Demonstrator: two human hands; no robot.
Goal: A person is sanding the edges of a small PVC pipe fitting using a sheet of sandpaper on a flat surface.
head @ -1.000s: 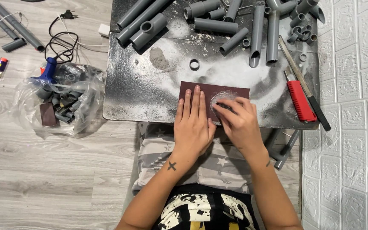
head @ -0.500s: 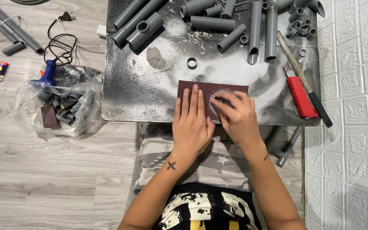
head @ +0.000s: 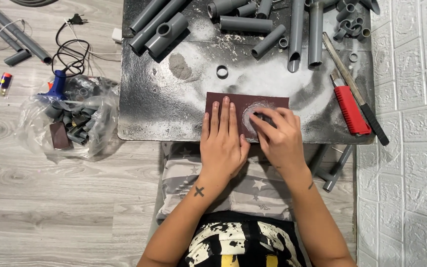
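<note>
A dark brown sheet of sandpaper (head: 273, 103) lies on the near edge of a black, dust-covered board (head: 164, 109). My left hand (head: 222, 141) rests flat on the sheet's left half, fingers together and pointing away from me. My right hand (head: 277, 136) sits on the sheet's right half, fingertips pinched on a small grey ring that is mostly hidden under them, inside a pale round dust patch (head: 251, 112).
Grey pipe lengths and fittings (head: 253, 22) crowd the board's far side; a loose ring (head: 222, 71) lies mid-board. A red-handled tool (head: 351, 109) and a long file (head: 357, 94) lie at right. A clear bag of fittings (head: 70, 118), a blue corded tool (head: 55, 84) and pipes (head: 18, 34) are on the floor left.
My right hand's fingertips have shifted slightly over the dusty patch on the sandpaper. My left hand has stayed flat in place.
</note>
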